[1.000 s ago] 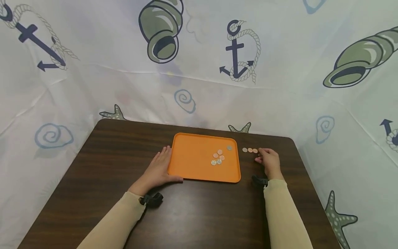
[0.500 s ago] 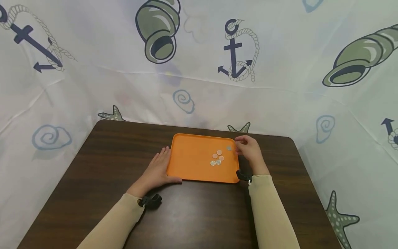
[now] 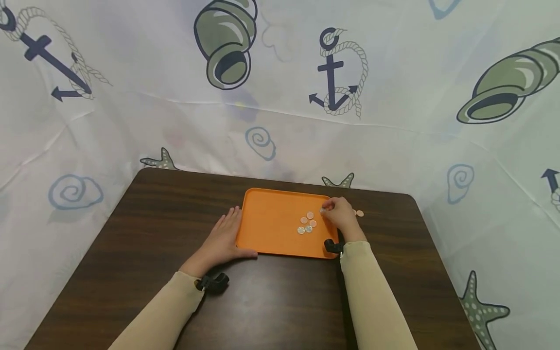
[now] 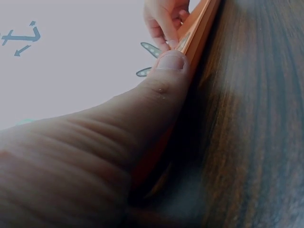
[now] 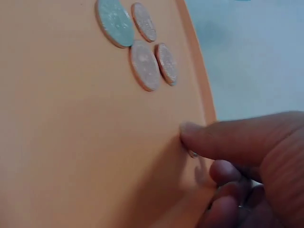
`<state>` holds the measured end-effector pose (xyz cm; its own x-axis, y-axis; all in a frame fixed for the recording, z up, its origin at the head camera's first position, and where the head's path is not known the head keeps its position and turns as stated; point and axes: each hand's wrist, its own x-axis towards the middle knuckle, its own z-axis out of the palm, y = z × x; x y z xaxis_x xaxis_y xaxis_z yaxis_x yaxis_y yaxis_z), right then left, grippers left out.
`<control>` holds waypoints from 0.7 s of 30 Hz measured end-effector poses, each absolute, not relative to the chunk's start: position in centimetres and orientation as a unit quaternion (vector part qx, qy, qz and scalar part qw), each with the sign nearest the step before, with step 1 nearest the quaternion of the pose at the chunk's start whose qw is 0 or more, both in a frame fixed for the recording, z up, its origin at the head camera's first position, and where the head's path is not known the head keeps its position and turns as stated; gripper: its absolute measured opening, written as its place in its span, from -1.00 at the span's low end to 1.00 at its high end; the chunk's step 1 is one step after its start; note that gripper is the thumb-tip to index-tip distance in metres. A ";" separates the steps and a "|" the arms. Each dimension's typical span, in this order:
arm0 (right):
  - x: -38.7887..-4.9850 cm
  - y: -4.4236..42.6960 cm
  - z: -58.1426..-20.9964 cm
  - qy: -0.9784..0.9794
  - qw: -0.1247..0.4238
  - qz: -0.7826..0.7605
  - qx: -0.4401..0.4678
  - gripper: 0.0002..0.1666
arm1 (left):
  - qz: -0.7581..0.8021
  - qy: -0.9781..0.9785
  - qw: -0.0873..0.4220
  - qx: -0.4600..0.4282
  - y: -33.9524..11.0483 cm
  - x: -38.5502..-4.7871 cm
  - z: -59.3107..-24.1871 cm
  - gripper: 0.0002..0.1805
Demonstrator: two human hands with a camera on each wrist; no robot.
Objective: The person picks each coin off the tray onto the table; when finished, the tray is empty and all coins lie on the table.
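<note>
An orange tray lies on the dark wooden table. My left hand rests along its left edge, fingers straight and thumb against the near rim. Over the tray's far right corner, my right hand pinches a silver coin between thumb and fingers. Only the coin's edge shows beneath the thumb in the right wrist view. To its left, several copper coins and silver coins lie flat on the tray.
Beyond the tray's right edge, a copper coin lies on the table, with another partly hidden by the right hand. A white cloth printed with anchors and shells hangs behind the table.
My right hand has moved left from the row of coins on the table to the silver coin in the tray's far right corner. The left hand has stayed put.
</note>
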<state>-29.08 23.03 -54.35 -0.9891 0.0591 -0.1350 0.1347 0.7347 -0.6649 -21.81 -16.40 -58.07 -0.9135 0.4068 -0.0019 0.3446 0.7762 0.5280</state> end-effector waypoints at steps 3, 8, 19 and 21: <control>-29.1 22.8 -53.9 0.936 0.067 -0.342 0.042 -0.75 | 0.273 0.940 0.053 0.198 -16.6 -21.7 -58.1 0.68; -28.7 22.7 -53.8 0.936 0.072 -0.343 0.031 -0.77 | 0.276 0.939 0.044 0.199 -16.7 -21.5 -58.1 0.66; -26.8 28.8 -54.0 0.856 -0.043 -0.495 0.143 -0.70 | 0.259 0.944 0.059 0.195 -16.4 -21.5 -57.9 0.66; -26.3 31.0 -54.1 0.838 -0.053 -0.513 0.180 -0.62 | 0.260 0.944 0.059 0.196 -16.4 -21.5 -57.8 0.67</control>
